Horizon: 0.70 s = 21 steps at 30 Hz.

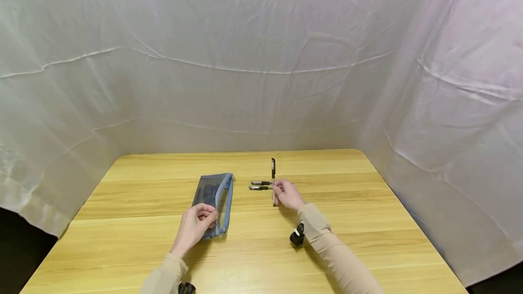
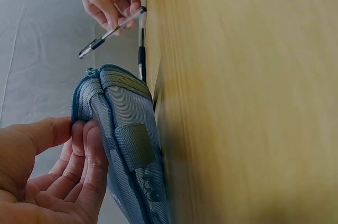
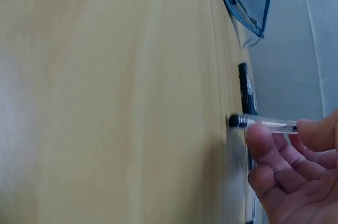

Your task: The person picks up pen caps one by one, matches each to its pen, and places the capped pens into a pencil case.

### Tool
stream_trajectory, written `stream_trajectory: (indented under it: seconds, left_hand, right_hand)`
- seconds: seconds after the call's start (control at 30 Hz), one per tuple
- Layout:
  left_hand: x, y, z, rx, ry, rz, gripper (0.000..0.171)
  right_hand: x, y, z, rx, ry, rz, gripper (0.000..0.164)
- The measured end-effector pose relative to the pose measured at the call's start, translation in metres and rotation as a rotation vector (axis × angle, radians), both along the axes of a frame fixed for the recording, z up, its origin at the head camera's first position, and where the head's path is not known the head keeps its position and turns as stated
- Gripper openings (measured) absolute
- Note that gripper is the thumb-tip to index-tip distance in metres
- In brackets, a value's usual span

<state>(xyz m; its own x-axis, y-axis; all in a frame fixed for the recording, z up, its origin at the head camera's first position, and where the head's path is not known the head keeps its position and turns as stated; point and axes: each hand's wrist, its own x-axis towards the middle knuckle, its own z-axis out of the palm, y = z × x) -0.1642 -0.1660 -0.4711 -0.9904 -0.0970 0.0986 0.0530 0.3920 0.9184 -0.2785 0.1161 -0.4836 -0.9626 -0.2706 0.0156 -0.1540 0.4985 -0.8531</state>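
Observation:
A blue mesh zip pouch (image 1: 206, 188) is on the table left of centre, its mouth gaping toward the right; dark shapes show faintly inside. My left hand (image 1: 194, 224) pinches the near rim of its opening between thumb and fingers, close-up beside the zipper (image 2: 108, 113). To the right, my right hand (image 1: 289, 195) pinches a clear pen with a black cap (image 1: 273, 167) near its clear barrel, raised off the table with the cap pointing away. Two similar pens lie side by side under it, one a little farther (image 1: 257, 182), the other nearer (image 1: 256, 188).
The wooden table (image 1: 261, 257) runs back to a pale cloth curtain (image 1: 253, 99), which also hangs at both sides. Small black wrist cameras, one on the right sleeve (image 1: 297, 235) and one on the left (image 1: 186, 288), sit low over the tabletop.

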Motion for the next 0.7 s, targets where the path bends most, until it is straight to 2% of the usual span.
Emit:
stream_trajectory:
  seconds: [0.13, 0.27, 0.37, 0.53, 0.7]
  left_hand:
    - [0.0, 0.0, 0.0, -0.003, -0.006, 0.002, 0.007]
    - [0.001, 0.0, 0.001, -0.004, -0.007, -0.001, 0.007]
    - [0.001, 0.001, 0.001, -0.005, -0.007, -0.002, 0.007]
    - [0.0, 0.001, 0.002, -0.002, -0.007, -0.001, 0.007]
    - [0.0, 0.001, 0.002, -0.001, -0.006, 0.0, 0.007]
  right_hand:
    - [0.003, -0.008, -0.001, -0.132, -0.099, 0.068, 0.025]
    - [0.004, -0.022, -0.003, -0.266, -0.239, 0.128, 0.03]
    - [0.006, -0.037, -0.004, -0.328, -0.338, 0.114, 0.033]
    - [0.012, -0.063, -0.002, -0.332, -0.385, 0.109, 0.034]
    - [0.018, -0.09, 0.001, -0.312, -0.39, 0.17, 0.033]
